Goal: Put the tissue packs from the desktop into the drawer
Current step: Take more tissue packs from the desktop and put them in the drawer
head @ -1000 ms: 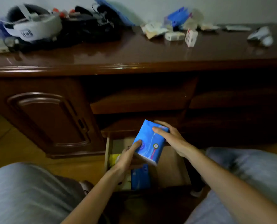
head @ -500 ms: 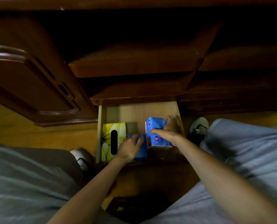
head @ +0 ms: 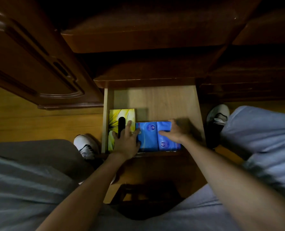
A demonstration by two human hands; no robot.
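Observation:
The light wooden drawer (head: 163, 100) is pulled out below the dark desk. Two blue tissue packs lie side by side at its front: the left blue pack (head: 146, 137) and the right blue pack (head: 166, 142). My right hand (head: 175, 132) rests on top of the right blue pack, fingers curled over its far edge. My left hand (head: 126, 140) lies with spread fingers against the left blue pack's side, partly over a yellow flowered tissue box (head: 120, 117) at the drawer's left.
A dark cabinet door (head: 38, 64) stands left of the drawer, closed drawer fronts (head: 246, 84) right of it. My knees and white shoes (head: 85, 145) flank the drawer on a wooden floor. The drawer's back half shows bare wood. The desktop is out of view.
The camera tipped down from the desktop to the drawer. The blue pack went from mid-air down into the drawer and now lies flat beside the other blue pack.

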